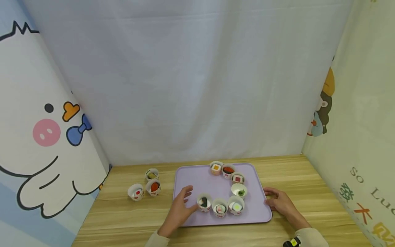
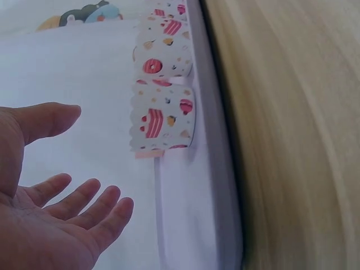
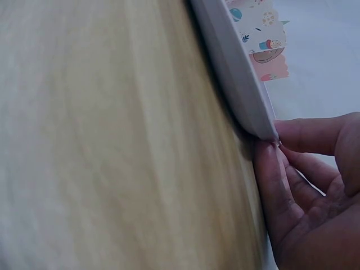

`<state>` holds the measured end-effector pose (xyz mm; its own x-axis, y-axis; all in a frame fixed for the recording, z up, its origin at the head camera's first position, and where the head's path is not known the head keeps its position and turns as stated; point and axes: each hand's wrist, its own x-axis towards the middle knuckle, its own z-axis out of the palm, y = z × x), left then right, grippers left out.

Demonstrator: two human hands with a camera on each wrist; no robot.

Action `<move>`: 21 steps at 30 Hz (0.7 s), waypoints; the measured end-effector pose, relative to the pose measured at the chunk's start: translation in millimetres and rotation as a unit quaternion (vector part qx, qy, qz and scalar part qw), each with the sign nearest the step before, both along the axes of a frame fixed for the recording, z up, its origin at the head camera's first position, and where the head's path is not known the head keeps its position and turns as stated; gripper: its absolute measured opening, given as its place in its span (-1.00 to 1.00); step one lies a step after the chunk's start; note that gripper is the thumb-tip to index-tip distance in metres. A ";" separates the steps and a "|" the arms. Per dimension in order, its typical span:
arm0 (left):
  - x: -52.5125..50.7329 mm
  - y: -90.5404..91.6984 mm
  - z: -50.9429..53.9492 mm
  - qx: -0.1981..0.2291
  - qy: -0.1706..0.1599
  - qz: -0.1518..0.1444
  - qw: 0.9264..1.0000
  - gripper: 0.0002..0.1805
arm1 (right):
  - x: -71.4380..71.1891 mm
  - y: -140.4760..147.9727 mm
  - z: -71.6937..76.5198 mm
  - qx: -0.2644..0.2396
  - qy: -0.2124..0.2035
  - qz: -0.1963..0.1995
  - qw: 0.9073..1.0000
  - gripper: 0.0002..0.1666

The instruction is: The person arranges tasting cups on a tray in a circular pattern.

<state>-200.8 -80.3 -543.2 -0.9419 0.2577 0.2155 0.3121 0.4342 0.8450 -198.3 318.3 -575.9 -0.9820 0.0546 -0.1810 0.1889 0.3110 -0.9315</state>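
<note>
The left hand [image 1: 179,210] sits just past 6 o'clock in the head view, its wrist [image 1: 168,228] aimed between 1 and 2 o'clock. Seen from the left wrist, the thumb [image 2: 50,121] stands well apart from four loosely bent fingers [image 2: 113,223]. The right hand [image 1: 279,203] lies between 4 and 5 o'clock, its wrist [image 1: 299,221] pointing between 10 and 11, digits pinching.
</note>
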 end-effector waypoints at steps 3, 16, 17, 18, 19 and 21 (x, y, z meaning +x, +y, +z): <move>-0.9 -5.5 3.3 0.008 -0.003 0.009 1.000 -0.29 | -0.9 0.5 -1.3 -0.001 0.000 -0.001 1.000 -0.30; -1.2 -33.0 6.1 0.010 -0.006 0.058 0.998 -0.29 | -2.8 1.1 -5.8 -0.004 0.005 0.001 1.000 -0.30; -0.9 -35.3 5.9 0.006 -0.006 0.061 0.998 -0.29 | -3.0 1.1 -5.5 -0.004 0.005 0.001 1.000 -0.30; -0.6 -37.5 5.9 0.004 -0.005 0.063 0.998 -0.29 | -3.2 1.1 -5.1 -0.003 0.006 0.002 1.000 -0.30; -0.3 -39.6 6.1 0.003 -0.006 0.067 0.998 -0.29 | -3.4 1.2 -4.8 -0.002 0.007 0.002 1.000 -0.30; 0.0 -43.4 7.0 0.002 -0.009 0.075 0.997 -0.29 | -3.7 1.2 -4.6 -0.001 0.007 0.002 1.000 -0.30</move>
<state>-200.8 -123.7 -536.2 -0.9736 0.1134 0.1981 0.2283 0.4717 0.8517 -202.0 319.5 -580.6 -0.9844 0.0511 -0.1681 0.1757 0.3097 -0.9345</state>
